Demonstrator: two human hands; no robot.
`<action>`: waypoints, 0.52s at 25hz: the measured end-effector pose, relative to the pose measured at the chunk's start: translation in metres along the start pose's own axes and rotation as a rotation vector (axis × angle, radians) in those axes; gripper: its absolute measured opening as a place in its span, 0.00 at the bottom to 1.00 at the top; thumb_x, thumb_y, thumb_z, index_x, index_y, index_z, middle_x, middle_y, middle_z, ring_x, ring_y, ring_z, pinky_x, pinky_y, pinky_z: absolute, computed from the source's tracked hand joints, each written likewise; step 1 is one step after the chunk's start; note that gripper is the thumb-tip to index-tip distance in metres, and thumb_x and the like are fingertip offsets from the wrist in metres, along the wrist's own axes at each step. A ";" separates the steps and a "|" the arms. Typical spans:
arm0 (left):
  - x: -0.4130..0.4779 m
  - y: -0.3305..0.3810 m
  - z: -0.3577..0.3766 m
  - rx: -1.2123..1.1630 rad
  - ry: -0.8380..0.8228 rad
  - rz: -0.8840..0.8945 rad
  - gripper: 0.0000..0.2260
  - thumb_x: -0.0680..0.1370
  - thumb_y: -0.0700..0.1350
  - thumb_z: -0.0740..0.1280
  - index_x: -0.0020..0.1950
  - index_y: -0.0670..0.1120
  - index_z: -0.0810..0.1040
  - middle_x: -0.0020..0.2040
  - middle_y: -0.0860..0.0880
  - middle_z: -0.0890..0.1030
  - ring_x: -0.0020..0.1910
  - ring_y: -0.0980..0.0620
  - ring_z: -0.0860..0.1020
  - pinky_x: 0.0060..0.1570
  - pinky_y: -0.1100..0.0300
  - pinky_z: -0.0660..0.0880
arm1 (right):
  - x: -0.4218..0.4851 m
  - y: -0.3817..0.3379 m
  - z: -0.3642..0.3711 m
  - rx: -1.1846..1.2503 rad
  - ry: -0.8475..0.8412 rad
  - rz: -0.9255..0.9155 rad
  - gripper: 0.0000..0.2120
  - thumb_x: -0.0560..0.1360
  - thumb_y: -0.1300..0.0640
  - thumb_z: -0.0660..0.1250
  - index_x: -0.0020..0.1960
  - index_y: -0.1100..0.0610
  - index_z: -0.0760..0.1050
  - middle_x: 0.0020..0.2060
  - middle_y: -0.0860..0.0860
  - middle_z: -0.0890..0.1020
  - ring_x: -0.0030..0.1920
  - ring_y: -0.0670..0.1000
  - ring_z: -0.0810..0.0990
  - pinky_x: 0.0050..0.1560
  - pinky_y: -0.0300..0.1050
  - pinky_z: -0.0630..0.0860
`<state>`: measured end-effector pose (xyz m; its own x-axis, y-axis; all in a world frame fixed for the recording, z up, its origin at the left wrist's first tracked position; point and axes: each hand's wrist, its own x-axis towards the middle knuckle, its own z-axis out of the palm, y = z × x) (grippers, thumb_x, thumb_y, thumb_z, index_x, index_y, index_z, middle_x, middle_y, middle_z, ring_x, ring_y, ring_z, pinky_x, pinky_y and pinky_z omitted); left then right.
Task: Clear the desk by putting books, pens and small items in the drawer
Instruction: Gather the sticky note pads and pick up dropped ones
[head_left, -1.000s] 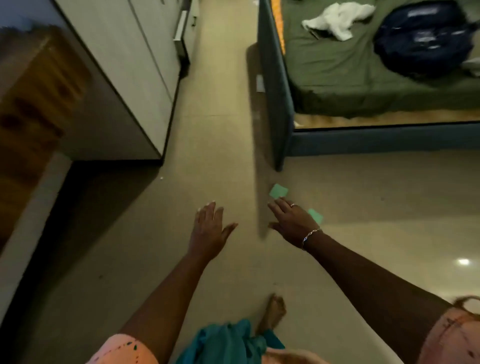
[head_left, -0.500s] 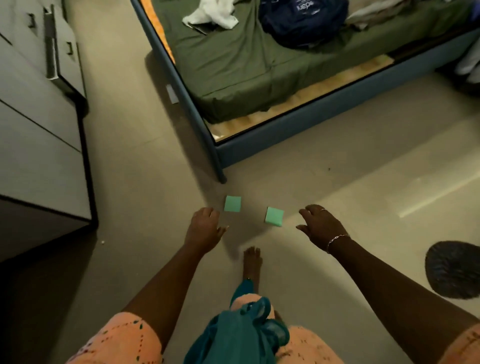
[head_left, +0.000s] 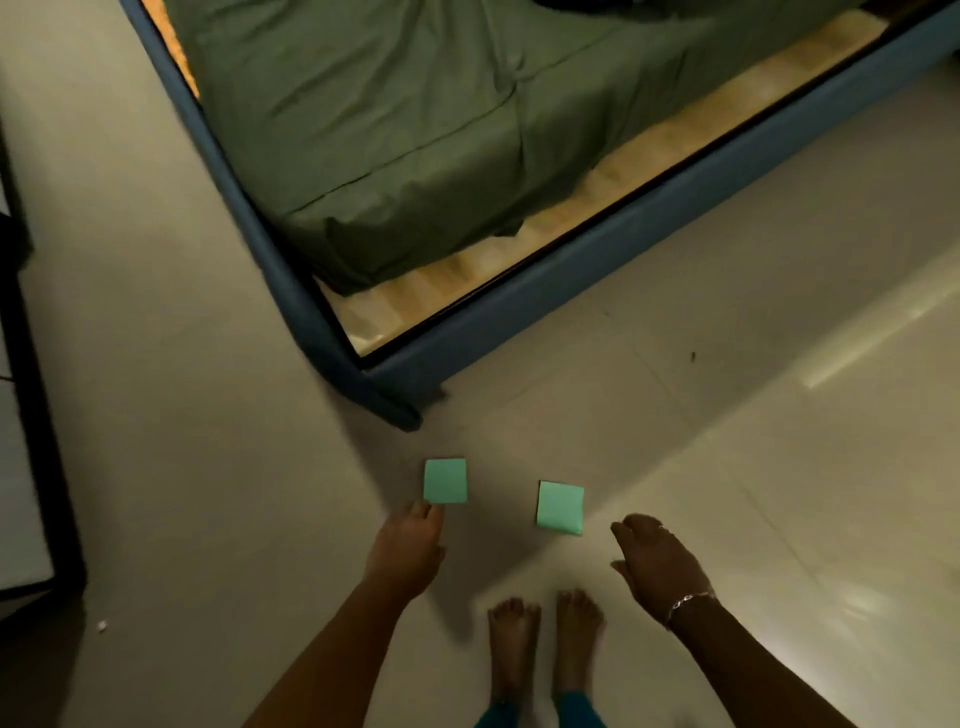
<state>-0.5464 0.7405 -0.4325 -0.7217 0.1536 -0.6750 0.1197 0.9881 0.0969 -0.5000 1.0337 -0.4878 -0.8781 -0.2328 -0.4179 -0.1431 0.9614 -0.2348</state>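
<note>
Two small green square note pads lie on the pale floor just past my bare feet. The left pad (head_left: 445, 480) is flat, and my left hand (head_left: 408, 551) reaches down to it with the fingertips at its near left corner. The right pad (head_left: 560, 506) lies a little apart to the right. My right hand (head_left: 657, 564), with a bracelet at the wrist, hovers to the right of that pad, fingers loosely bent and holding nothing.
A bed with a blue frame (head_left: 332, 332) and green sheet (head_left: 389, 130) fills the upper middle, its corner leg close behind the pads. A dark-edged cabinet (head_left: 36, 467) stands at the left edge. Open floor lies to the right.
The view has dropped closer to the floor. Both hands have moved down toward the green pads, and the left fingertips now reach the left pad's corner.
</note>
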 end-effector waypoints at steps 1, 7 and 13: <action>0.027 -0.002 0.015 0.023 -0.026 0.007 0.23 0.77 0.46 0.64 0.70 0.41 0.65 0.66 0.41 0.71 0.65 0.42 0.69 0.63 0.55 0.67 | 0.019 0.009 0.020 0.000 0.005 -0.013 0.30 0.38 0.53 0.84 0.39 0.59 0.81 0.35 0.55 0.82 0.33 0.56 0.83 0.28 0.45 0.80; 0.194 -0.019 0.121 0.196 -0.129 0.011 0.20 0.80 0.42 0.58 0.71 0.43 0.61 0.71 0.42 0.64 0.69 0.43 0.65 0.68 0.52 0.62 | 0.128 0.064 0.146 -0.068 -0.002 -0.054 0.28 0.38 0.64 0.83 0.37 0.63 0.80 0.32 0.57 0.81 0.31 0.59 0.81 0.25 0.46 0.77; 0.288 -0.044 0.207 0.342 -0.038 0.020 0.31 0.57 0.45 0.81 0.57 0.38 0.78 0.52 0.37 0.78 0.48 0.38 0.79 0.41 0.50 0.78 | 0.197 0.090 0.241 -0.160 -0.083 -0.166 0.32 0.34 0.57 0.83 0.38 0.60 0.81 0.32 0.55 0.82 0.30 0.55 0.81 0.25 0.43 0.77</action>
<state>-0.6183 0.7394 -0.7829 -0.6920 0.1657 -0.7026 0.3597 0.9230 -0.1366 -0.5753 1.0392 -0.8030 -0.7970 -0.3943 -0.4576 -0.3585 0.9185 -0.1670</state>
